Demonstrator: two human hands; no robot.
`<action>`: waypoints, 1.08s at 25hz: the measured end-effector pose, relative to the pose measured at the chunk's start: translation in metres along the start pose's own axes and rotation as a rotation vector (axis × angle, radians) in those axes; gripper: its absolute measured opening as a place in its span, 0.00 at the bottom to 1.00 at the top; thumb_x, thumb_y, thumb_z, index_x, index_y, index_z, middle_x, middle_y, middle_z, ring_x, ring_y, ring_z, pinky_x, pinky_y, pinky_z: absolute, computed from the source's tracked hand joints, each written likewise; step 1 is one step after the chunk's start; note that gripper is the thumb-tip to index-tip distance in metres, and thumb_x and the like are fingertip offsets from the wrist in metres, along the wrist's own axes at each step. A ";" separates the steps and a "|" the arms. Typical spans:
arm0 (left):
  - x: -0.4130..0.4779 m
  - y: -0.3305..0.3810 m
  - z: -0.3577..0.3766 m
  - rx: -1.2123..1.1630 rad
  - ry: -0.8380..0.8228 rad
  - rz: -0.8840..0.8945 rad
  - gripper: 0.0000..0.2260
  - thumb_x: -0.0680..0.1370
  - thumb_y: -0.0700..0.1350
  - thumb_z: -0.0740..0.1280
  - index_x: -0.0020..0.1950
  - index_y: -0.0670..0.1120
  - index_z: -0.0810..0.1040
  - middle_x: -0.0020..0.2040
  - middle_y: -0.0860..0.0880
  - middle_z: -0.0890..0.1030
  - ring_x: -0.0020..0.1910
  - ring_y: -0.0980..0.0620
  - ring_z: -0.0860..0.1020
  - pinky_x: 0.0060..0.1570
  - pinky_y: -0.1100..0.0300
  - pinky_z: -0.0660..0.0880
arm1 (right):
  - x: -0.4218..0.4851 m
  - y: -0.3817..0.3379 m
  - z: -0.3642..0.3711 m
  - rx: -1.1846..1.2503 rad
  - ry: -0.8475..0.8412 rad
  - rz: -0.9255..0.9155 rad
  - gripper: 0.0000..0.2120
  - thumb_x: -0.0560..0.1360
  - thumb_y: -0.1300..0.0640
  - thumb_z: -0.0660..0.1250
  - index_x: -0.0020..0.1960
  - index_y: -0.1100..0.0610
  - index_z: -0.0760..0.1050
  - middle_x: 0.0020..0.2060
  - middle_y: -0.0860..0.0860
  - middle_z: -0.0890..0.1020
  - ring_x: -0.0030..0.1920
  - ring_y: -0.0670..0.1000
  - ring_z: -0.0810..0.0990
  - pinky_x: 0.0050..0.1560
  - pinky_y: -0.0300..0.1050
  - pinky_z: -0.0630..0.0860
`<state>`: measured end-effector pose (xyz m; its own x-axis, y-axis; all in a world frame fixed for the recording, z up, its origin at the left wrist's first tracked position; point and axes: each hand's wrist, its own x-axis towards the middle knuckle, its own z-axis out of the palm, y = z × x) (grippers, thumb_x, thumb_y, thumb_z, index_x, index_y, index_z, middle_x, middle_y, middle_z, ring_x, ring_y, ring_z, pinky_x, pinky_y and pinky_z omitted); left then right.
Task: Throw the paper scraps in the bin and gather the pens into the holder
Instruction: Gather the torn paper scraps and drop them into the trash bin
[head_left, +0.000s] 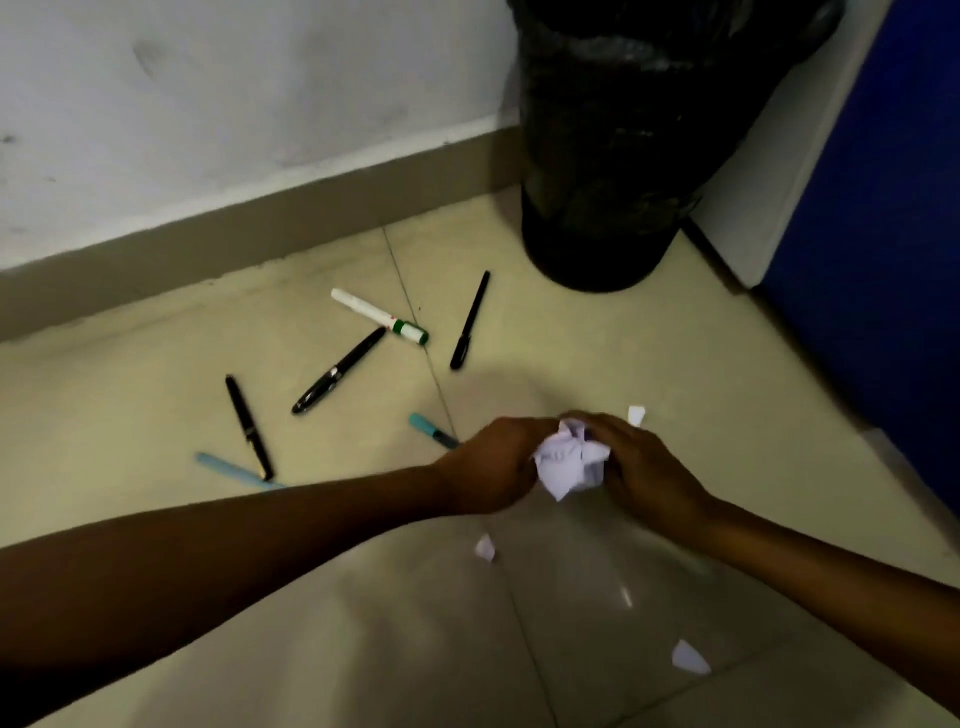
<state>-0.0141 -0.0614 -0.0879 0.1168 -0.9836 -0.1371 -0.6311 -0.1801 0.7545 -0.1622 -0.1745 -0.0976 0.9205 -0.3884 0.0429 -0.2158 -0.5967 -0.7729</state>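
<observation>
A crumpled wad of white paper is squeezed between my left hand and my right hand, low over the tiled floor. Three small paper scraps lie loose: one just beyond my right hand, one below my hands, one nearer me. Several pens are scattered to the left: a white marker with a green cap, three black pens, and two light blue pens. The black bin stands in the far corner. No holder is visible.
A white wall with a brown skirting board runs along the far left. A blue panel with a white edge stands at the right, beside the bin. The floor is pale glossy tile.
</observation>
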 end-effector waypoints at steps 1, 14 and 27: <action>0.022 0.010 -0.024 0.001 0.064 0.076 0.13 0.74 0.40 0.63 0.54 0.32 0.75 0.52 0.31 0.79 0.51 0.43 0.78 0.51 0.72 0.66 | 0.019 -0.008 -0.017 0.067 0.143 -0.022 0.15 0.74 0.57 0.58 0.60 0.55 0.70 0.54 0.51 0.74 0.56 0.44 0.74 0.57 0.22 0.63; 0.234 0.138 -0.232 0.517 0.367 -0.155 0.20 0.74 0.44 0.65 0.63 0.37 0.67 0.63 0.37 0.72 0.59 0.38 0.74 0.53 0.55 0.71 | 0.240 -0.088 -0.237 -0.413 0.155 0.177 0.24 0.75 0.56 0.65 0.67 0.60 0.61 0.62 0.64 0.74 0.57 0.60 0.75 0.53 0.47 0.72; 0.015 0.038 -0.081 0.450 0.263 0.330 0.14 0.72 0.49 0.62 0.56 0.45 0.70 0.53 0.42 0.75 0.50 0.52 0.71 0.50 0.57 0.72 | 0.048 0.019 -0.074 -0.657 -0.151 -0.194 0.25 0.75 0.57 0.63 0.70 0.58 0.60 0.69 0.61 0.67 0.70 0.58 0.63 0.72 0.52 0.56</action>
<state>0.0262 -0.0827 -0.0090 0.0092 -0.9647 0.2633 -0.9214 0.0942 0.3771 -0.1468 -0.2566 -0.0631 0.9872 -0.1586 0.0162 -0.1515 -0.9647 -0.2155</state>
